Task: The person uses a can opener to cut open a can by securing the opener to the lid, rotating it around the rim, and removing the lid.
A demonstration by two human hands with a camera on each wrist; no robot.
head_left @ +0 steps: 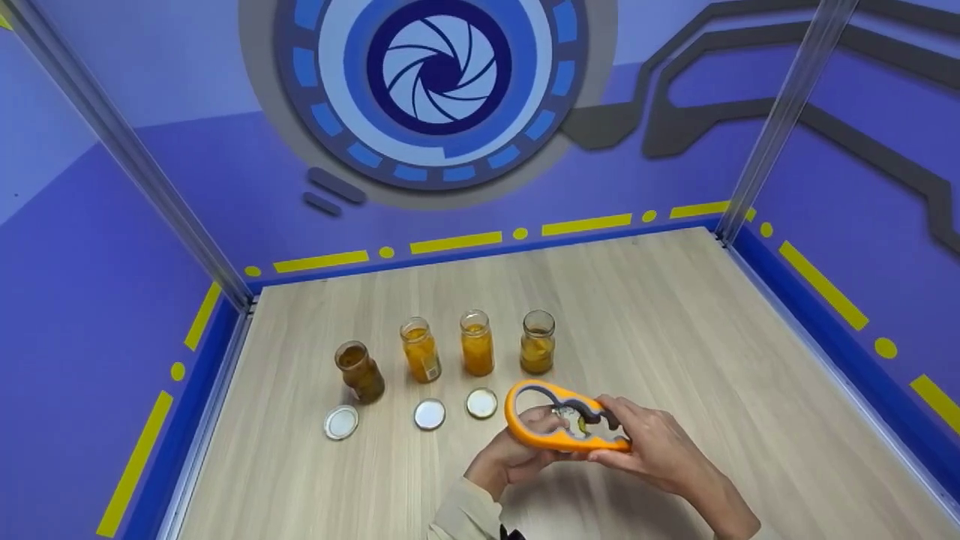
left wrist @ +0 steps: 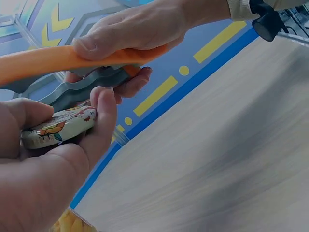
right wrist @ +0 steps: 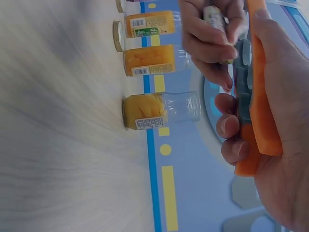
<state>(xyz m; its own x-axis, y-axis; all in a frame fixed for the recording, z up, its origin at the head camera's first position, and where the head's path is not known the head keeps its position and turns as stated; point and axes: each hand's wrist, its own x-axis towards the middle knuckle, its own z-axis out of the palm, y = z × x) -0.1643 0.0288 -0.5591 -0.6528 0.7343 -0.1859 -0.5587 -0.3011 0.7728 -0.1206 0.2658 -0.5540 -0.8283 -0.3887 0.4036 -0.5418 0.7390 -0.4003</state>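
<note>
My right hand (head_left: 664, 446) grips the handle end of an orange jar opener (head_left: 555, 440) with grey ridged inner edges. Behind the opener, my left hand (head_left: 510, 456) is partly covered in the head view. In the left wrist view its fingers and thumb pinch a printed jar lid (left wrist: 60, 128) by the rim. The lid is just beside the opener's grey teeth; whether they touch, I cannot tell. Nearest to the hands stands an uncapped glass jar (head_left: 538, 352) with yellow fruit pieces in it.
Left of that jar stand two lidless jars with orange contents (head_left: 478, 351) (head_left: 421, 356) and a brownish jar (head_left: 364, 375). Three loose lids lie in front of them: left lid (head_left: 341, 422), middle lid (head_left: 430, 414), right lid (head_left: 481, 403). Blue-purple walls enclose the wooden table (head_left: 675, 315).
</note>
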